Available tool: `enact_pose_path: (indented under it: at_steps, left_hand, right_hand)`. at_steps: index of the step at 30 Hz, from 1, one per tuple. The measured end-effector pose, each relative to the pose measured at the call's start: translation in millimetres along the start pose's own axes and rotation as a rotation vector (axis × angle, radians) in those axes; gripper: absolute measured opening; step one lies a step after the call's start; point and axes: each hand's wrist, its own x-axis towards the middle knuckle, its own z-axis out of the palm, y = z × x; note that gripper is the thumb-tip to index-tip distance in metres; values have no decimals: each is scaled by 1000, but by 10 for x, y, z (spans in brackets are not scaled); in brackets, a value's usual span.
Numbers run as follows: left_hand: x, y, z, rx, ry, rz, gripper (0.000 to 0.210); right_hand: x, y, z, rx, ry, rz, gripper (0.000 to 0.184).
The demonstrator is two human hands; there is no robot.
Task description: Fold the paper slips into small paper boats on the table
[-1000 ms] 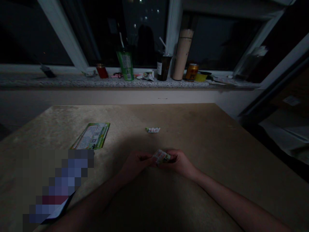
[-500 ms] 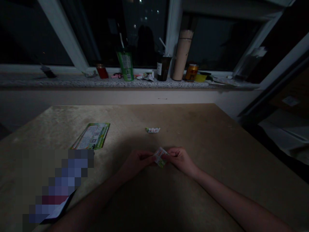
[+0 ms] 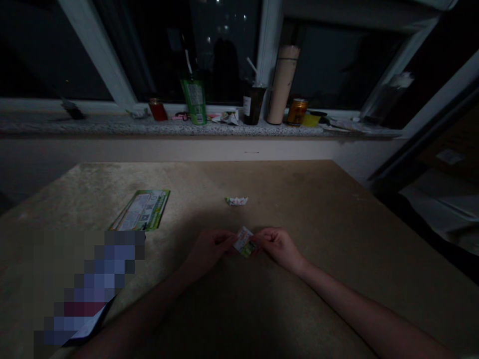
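Note:
Between my two hands is a small folded piece of printed paper (image 3: 244, 242), white and green, turned so that a corner points up. My left hand (image 3: 211, 248) pinches its left corner between thumb and fingers. On the opposite side, my right hand (image 3: 279, 247) pinches the right corner, thumb on top. Beyond the hands lies a small folded paper shape (image 3: 236, 201) with upturned ends, in similar printed colours. A stack of green and white printed sheets (image 3: 144, 212) rests on the table to the left.
A device with a blurred-out screen (image 3: 90, 319) lies at the left of the brown table (image 3: 299, 194). Along the stone windowsill (image 3: 123, 124) stand a green cup (image 3: 195, 102), a dark drink cup (image 3: 253, 105), a tall beige flask (image 3: 283, 85) and a gold can (image 3: 297, 112).
The folded paper has shifted slightly to the left, and my left hand with it. My right thumb has moved a little toward the paper's right edge. Everything else stays put.

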Motion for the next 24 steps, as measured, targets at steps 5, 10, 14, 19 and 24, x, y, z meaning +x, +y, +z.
enact_pose_path:
  at_steps: [5, 10, 14, 19, 24]
  left_hand:
    - [-37, 32, 21, 98, 17, 61, 26]
    - [-93, 42, 79, 252, 98, 146, 23]
    - [-95, -2, 86, 403, 144, 230, 24]
    - [-83, -41, 60, 558, 182, 311, 36]
    - [-93, -71, 55, 850, 36, 506, 28]
  right_hand:
    - [-8, 54, 5, -302, 29, -100, 36]
    - [-20, 43, 20, -654, 92, -257, 21]
    - [-23, 49, 40, -778, 101, -305, 15]
    - [-31, 46, 41, -861, 114, -381, 29]
    - [-29, 43, 26, -1066, 15, -537, 27]
